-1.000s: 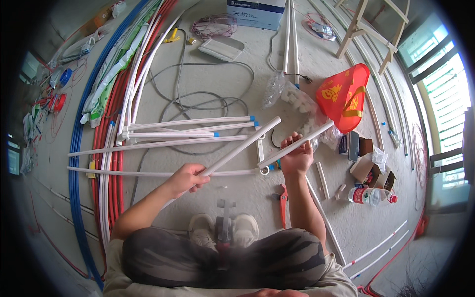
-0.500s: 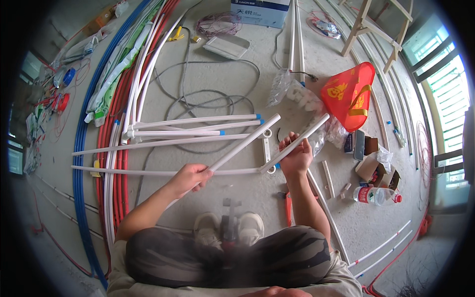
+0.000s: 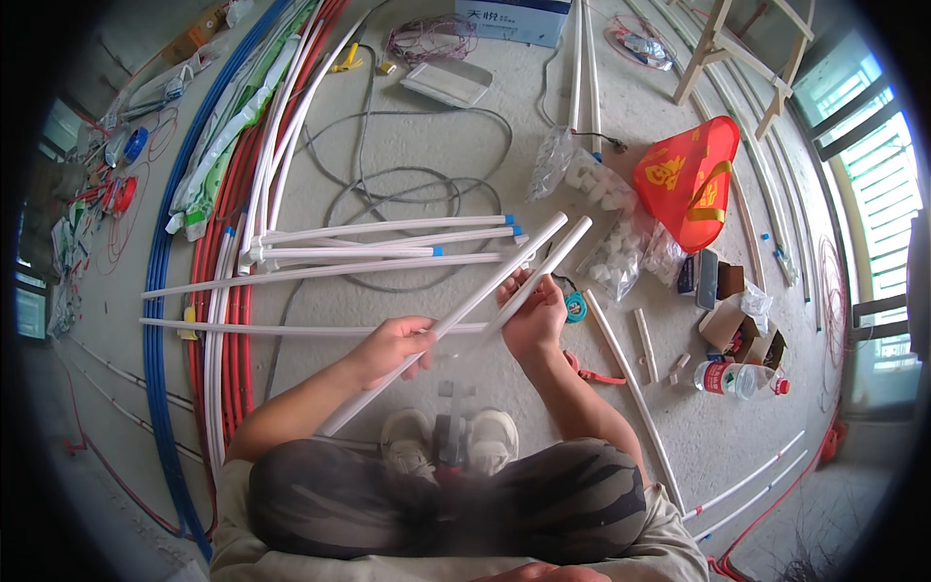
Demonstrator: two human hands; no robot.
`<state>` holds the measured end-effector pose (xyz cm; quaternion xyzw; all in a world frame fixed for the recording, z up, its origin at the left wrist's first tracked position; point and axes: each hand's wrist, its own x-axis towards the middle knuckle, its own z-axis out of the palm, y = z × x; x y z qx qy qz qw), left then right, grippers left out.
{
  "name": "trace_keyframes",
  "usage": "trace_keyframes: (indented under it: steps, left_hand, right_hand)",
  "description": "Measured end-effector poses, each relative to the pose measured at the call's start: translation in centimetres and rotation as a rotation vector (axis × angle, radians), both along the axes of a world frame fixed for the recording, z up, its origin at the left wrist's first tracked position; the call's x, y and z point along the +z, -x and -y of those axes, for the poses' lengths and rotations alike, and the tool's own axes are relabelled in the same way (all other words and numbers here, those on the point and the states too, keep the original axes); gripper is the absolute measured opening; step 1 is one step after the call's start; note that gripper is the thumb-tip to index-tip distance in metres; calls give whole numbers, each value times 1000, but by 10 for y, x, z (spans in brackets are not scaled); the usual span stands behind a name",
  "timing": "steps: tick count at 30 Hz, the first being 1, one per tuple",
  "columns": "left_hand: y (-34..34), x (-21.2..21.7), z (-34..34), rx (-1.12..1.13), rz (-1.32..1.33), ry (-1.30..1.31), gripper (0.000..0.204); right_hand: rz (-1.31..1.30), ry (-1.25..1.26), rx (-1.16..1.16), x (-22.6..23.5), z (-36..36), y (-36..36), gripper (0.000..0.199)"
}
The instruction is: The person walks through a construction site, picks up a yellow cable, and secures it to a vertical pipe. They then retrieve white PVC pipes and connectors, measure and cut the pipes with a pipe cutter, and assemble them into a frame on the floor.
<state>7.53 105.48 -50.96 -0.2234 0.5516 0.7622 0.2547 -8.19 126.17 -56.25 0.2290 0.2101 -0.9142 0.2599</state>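
In front of the knees (image 3: 325, 490), the left hand (image 3: 393, 351) grips a long white pipe (image 3: 490, 287); the right hand (image 3: 535, 315), swung inward since, holds a second white pipe (image 3: 549, 265) in curled fingers. Beyond, a red bag (image 3: 700, 160) bears yellow printing, a plastic bottle (image 3: 745, 381) a red label.

My L hand (image 3: 396, 351) is curled in a grip, R hand (image 3: 539, 315) palm-up w/ fingers (image 3: 508, 283) bent, near ea. other but apart, both forearms (image 3: 308, 407) slanting fwd & inward.
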Motion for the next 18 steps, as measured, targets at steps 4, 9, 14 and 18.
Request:
trace_keyframes:
  steps: [4, 9, 14, 18]
  left_hand:
    - [0, 4, -9, 28, 3, -46, 30]
    - [-1, 4, -16, 55, -14, -73, 33]
    - [2, 7, -23, 52, -37, -33, 37]
    - [0, 3, -22, 38, -58, 5, 36]
  right_hand:
    - [7, -14, 28, -1, 5, -5, 34]
    - [-21, -68, 33, 6, 13, -12, 32]
    - [-69, -66, 44, 7, 12, -17, 30]
    - [-98, -27, 43, 7, 9, -9, 31]
